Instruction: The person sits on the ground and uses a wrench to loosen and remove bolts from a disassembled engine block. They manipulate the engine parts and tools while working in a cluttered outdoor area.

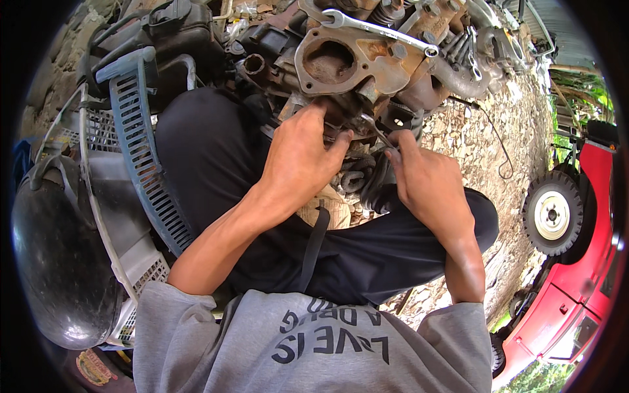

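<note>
Engine assembly [388, 77] directly ahead of both hands, its flanged port rust-brown inside. Left hand [304, 145] curls at the lower edge, grip obscured; right hand [427, 175] pinches a slim metal tool [379, 131]. Combination wrench [383, 30] spans the upper edge; stony ground [517, 128] opens rightward.

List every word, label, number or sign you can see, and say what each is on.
Grey shirt: large dark capital letters, upside down in this view; legible, but not copied here.
Dark item at lower left: colored emblem, lettering too small to read.
Wrench atop the rusty casting: any markings too small to read.
</note>
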`<state>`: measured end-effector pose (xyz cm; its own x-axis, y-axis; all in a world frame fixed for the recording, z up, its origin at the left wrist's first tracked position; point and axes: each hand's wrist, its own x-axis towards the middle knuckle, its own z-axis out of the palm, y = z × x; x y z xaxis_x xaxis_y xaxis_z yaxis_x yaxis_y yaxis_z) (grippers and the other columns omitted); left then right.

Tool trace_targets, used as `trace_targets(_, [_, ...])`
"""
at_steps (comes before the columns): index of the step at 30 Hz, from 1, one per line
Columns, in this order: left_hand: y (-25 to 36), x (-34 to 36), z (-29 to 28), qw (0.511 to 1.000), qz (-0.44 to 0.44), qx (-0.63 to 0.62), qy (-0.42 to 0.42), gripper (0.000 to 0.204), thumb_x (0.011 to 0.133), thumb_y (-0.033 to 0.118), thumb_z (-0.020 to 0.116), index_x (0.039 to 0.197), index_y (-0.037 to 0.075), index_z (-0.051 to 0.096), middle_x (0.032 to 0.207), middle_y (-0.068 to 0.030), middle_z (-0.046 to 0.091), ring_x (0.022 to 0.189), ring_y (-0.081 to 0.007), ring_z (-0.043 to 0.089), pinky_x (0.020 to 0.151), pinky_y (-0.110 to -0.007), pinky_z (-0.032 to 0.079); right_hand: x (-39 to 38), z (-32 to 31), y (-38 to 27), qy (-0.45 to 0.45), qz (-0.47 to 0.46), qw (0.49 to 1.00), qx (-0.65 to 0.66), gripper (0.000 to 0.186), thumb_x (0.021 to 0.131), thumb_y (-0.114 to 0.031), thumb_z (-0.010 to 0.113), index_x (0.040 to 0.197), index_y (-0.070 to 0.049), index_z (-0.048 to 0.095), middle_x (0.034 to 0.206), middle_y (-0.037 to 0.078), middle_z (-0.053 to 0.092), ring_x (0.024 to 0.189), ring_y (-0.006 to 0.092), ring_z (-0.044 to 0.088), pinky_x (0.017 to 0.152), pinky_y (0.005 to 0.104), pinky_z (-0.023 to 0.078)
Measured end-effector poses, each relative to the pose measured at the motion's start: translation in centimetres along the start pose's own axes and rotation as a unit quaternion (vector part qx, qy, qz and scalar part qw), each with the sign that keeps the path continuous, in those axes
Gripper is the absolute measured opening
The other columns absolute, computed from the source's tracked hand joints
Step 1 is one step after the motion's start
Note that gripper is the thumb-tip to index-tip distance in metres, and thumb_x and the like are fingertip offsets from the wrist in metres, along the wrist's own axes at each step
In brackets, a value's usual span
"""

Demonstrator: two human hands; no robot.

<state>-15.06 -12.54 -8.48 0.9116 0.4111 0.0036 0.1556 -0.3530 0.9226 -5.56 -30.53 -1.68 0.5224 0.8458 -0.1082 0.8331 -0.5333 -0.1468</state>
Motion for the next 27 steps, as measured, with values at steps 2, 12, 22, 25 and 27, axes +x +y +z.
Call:
trace_targets(2, [0.3, 0.1, -0.1, 1.000, -0.019, 0.001, -0.007, 0.027, 0.086, 0.012, 0.073, 0.105, -0.005, 0.064, 0.098, -0.0261, 0.070, 0.089, -0.0417, 0.069, 0.079, -0.047, 0.054, 0.1, 1.0, -0.2, -0.027, 0.015, 1.000, 0.007, 0.014, 0.100, -0.016, 0.057, 0.102, -0.006, 0.048, 0.065, 0.012, 0.064, 0.061, 0.0331, 0.067, 0.053, 0.0463, 0.049])
trace_targets(12, [0.6, 0.1, 0.0, 0.999, -0.049, -0.017, -0.005, 0.026, 0.087, 0.011, 0.072, 0.107, -0.005, 0.066, 0.100, -0.0203, 0.073, 0.090, -0.0337, 0.072, 0.075, -0.040, 0.058, 0.7, 3.6, 0.1, -0.045, -0.037, 0.998, 0.018, 0.034, 0.083, -0.003, 0.060, 0.113, 0.004, 0.047, 0.065, 0.015, 0.066, 0.061, 0.0340, 0.069, 0.051, 0.0427, 0.053])
trace_targets(22, [0.3, 0.1, -0.1, 0.999, -0.047, 0.005, -0.010, 0.031, 0.087, 0.007, 0.076, 0.113, -0.006, 0.065, 0.105, -0.0150, 0.073, 0.094, -0.0195, 0.072, 0.077, -0.033, 0.061, 1.4, 4.5, -0.6, -0.060, 0.023, 0.997, 0.047, 0.036, 0.083, -0.003, 0.060, 0.115, 0.005, 0.046, 0.068, 0.020, 0.067, 0.064, 0.0386, 0.070, 0.054, 0.0480, 0.055])
trace_targets(25, [0.3, 0.1, 0.0, 0.999, -0.046, 0.002, -0.004, 0.030, 0.087, 0.009, 0.075, 0.111, -0.006, 0.065, 0.105, -0.0179, 0.073, 0.093, -0.0253, 0.072, 0.077, -0.035, 0.060, 1.5, 4.5, -0.3, -0.058, 0.023, 0.997, 0.050, 0.039, 0.081, -0.003, 0.062, 0.115, 0.006, 0.045, 0.069, 0.021, 0.067, 0.064, 0.0402, 0.070, 0.055, 0.0493, 0.055])
trace_targets(27, [0.7, 0.0, -0.1, 0.998, -0.054, -0.019, 0.001, 0.029, 0.086, 0.012, 0.073, 0.108, -0.006, 0.066, 0.103, -0.0227, 0.072, 0.091, -0.0355, 0.072, 0.077, -0.041, 0.058, 1.5, 4.9, -0.4, -0.056, 0.028, 0.996, 0.056, 0.040, 0.080, -0.003, 0.062, 0.115, 0.007, 0.046, 0.069, 0.022, 0.067, 0.064, 0.0405, 0.069, 0.055, 0.0495, 0.055])
